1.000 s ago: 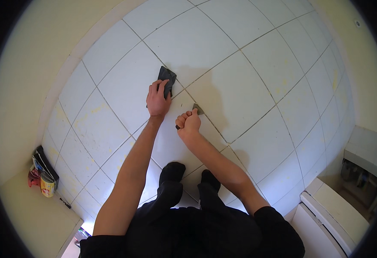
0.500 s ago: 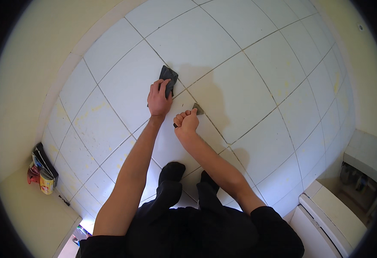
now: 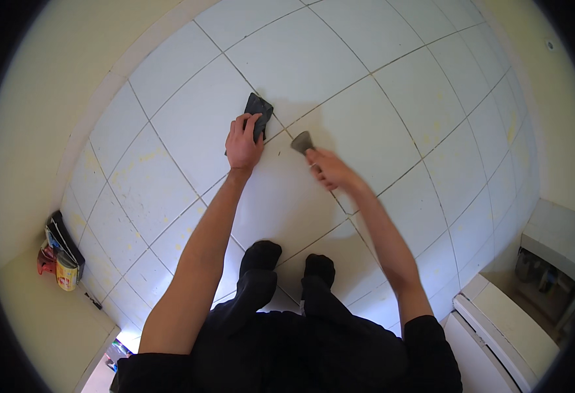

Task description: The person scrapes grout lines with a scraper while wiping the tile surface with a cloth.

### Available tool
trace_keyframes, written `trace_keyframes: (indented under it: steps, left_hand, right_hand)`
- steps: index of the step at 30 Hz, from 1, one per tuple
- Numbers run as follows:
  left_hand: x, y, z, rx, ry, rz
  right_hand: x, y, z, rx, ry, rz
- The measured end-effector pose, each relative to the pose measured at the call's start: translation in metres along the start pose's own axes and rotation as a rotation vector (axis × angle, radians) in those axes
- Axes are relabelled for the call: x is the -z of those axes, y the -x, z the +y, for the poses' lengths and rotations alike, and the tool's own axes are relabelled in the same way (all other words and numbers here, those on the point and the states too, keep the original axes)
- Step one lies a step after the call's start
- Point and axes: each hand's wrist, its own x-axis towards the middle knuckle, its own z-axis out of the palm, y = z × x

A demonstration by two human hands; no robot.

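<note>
Dark folded cloth point(image 3: 259, 107) lies on the white tiled floor point(image 3: 340, 52), its edge near a grout line. My left hand point(image 3: 243, 145) is closed over its near part, fingers curled on top. To the right of it, my right hand point(image 3: 330, 169) grips a putty knife point(image 3: 302, 141) by the handle, mostly hidden in the fist. The wide grey blade points up and to the left, over the grout line near a tile corner; whether it touches the floor I cannot tell. A tiny dark speck point(image 3: 279, 153) shows on the tile between the hands.
My feet in dark socks point(image 3: 261, 257) stand below the hands. Yellow stains mark tiles at left and right. Against the left wall are a yellow container point(image 3: 67, 276), a red item point(image 3: 46, 262) and a black item point(image 3: 64, 237). A white cabinet point(image 3: 497, 321) stands lower right.
My right hand has swung up and to the right, turning the putty knife so its blade now points up-left. The left hand and cloth have barely shifted. My right foot shows more.
</note>
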Motion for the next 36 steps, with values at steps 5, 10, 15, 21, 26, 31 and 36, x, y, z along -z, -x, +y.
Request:
trace_keyframes:
  steps: [5, 10, 15, 21, 26, 31, 36]
  left_hand:
    - [-0.003, -0.002, 0.003, -0.002, 0.007, -0.014]
    - [-0.003, -0.001, 0.001, 0.018, 0.004, -0.026]
    - [-0.003, -0.001, 0.001, 0.017, 0.003, -0.028]
    - [-0.001, -0.002, 0.002, 0.029, 0.02, -0.05]
    - [-0.001, -0.001, -0.001, 0.034, 0.029, -0.057]
    - [-0.002, -0.002, 0.002, 0.049, 0.018, -0.069]
    - [-0.001, 0.0, 0.002, 0.045, 0.016, -0.054]
  right_hand:
    - [0.06, -0.023, -0.021, 0.096, 1.15, 0.001]
    - [0.034, -0.036, -0.049, -0.071, 1.456, 0.153]
    - [0.021, -0.047, -0.075, -0.163, 1.58, -0.002]
    - [0.023, -0.06, -0.081, -0.186, 1.603, -0.099]
    - [0.018, -0.064, -0.086, -0.196, 1.633, -0.078]
    - [0.019, -0.068, -0.08, -0.217, 1.57, -0.079]
    - [0.006, -0.057, -0.086, -0.133, 1.615, -0.01]
